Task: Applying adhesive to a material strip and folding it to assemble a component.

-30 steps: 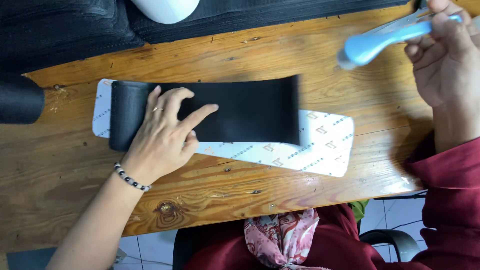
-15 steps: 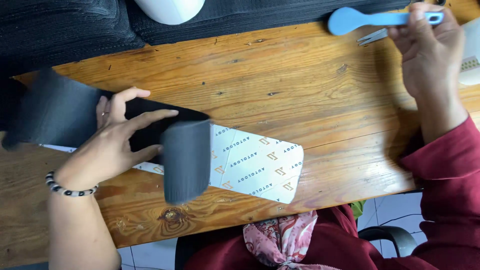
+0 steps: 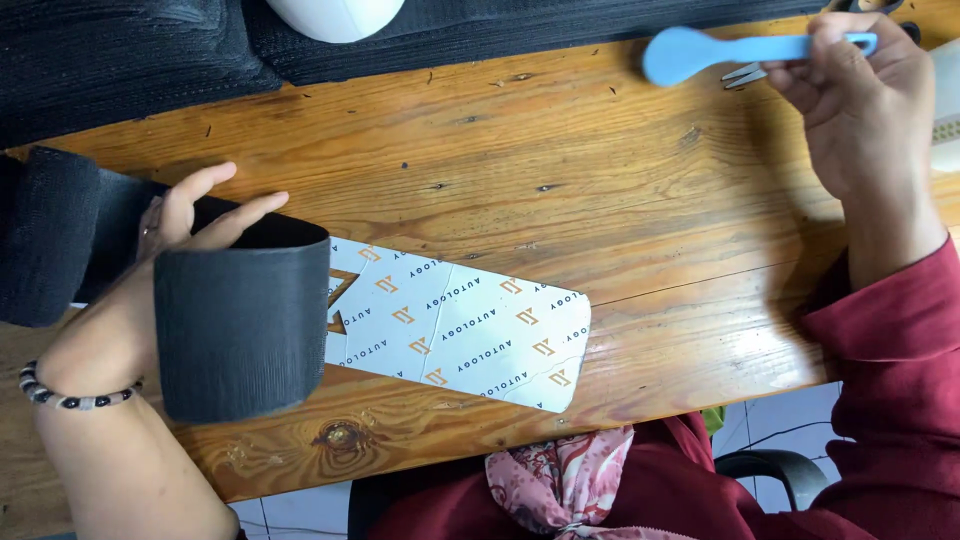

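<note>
A wide black fabric band (image 3: 240,330) is gripped and folded over by the left hand (image 3: 150,290) above a white printed card (image 3: 460,325) on the wooden surface (image 3: 560,180), while a blue spoon-shaped tool (image 3: 740,50) is pinched by the right hand (image 3: 860,110).
</note>
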